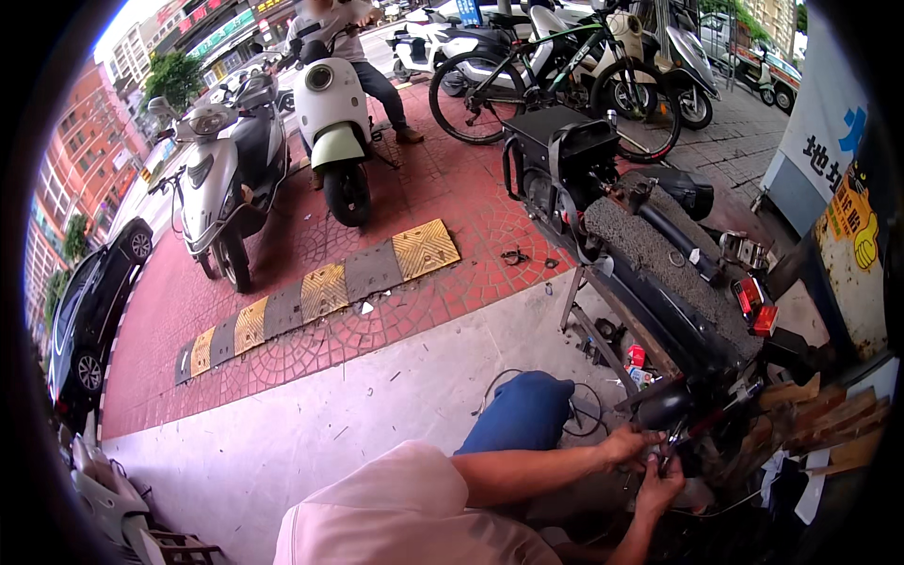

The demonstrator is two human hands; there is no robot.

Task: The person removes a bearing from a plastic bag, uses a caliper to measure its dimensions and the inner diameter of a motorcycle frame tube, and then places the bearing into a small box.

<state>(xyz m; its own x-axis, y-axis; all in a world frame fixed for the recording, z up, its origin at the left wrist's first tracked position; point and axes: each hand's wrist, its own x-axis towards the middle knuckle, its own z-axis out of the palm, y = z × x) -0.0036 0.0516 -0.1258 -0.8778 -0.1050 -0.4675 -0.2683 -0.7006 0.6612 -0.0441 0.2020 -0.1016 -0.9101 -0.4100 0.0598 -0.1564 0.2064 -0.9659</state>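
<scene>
Close finger work beside the scooter [673, 274].
Right grip [662, 482] appeared pinched nearly closed on a dark part [668, 460] at its fingertips; left grip [627, 446] curled just beside it, hold unclear. Scooter stood ahead of both. Judged best: left braced, right moving lightly.

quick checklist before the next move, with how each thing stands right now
1. Both grips at the work: ok; left grip and right grip are close together at a small part.
2. Small part properly seated: cannot tell; it is mostly hidden.
3. Concrete floor by the blue-clad knee free of cable: not ok; a black cable loops there.
4. Red box put away: not ok; it lies beside the grey mat.
5. Seated person well apart: ok; they are beyond the speed bump.
</scene>
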